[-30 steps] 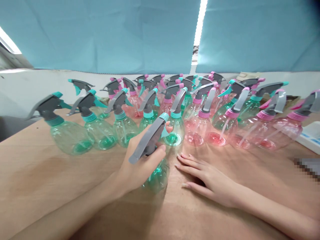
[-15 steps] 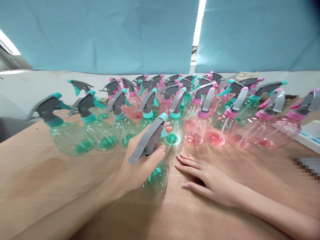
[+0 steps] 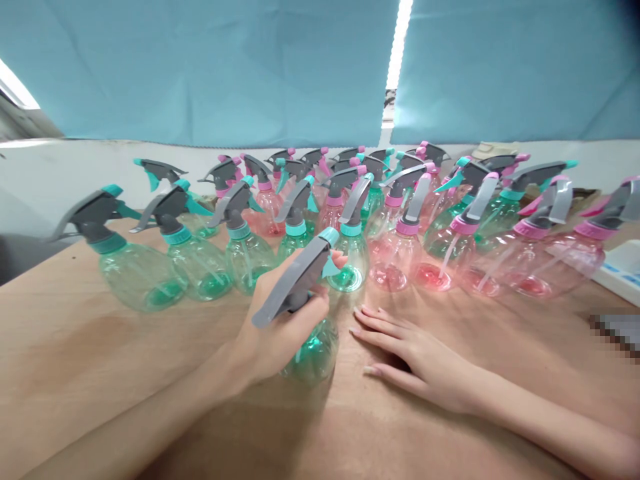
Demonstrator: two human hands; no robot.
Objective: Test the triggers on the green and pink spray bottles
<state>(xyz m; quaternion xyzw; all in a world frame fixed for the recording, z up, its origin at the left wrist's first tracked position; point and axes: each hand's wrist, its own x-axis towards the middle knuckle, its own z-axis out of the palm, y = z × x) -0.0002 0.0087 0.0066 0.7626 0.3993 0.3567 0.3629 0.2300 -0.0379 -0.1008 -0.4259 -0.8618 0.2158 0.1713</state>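
My left hand (image 3: 280, 340) is wrapped round the neck of a green spray bottle (image 3: 313, 353) with a grey and teal trigger head. The fingers hide its collar, and the nozzle points away from me. To the right, my right hand (image 3: 415, 353) lies flat on the wooden table (image 3: 380, 433), fingers stretched out and holding nothing. Just beyond the held bottle stands another green spray bottle (image 3: 350, 260), and a clear pink spray bottle (image 3: 393, 263) is beside that one.
Rows of green spray bottles (image 3: 137, 273) and pink spray bottles (image 3: 435, 263) fill the far half of the table. A white object with blue marks (image 3: 623, 270) and a blurred-out flat item (image 3: 617, 330) lie at the right. Behind hangs a blue curtain (image 3: 225, 73).
The held spray bottle's head has tilted or shifted very slightly to the left with my left hand. My right hand stays in place.
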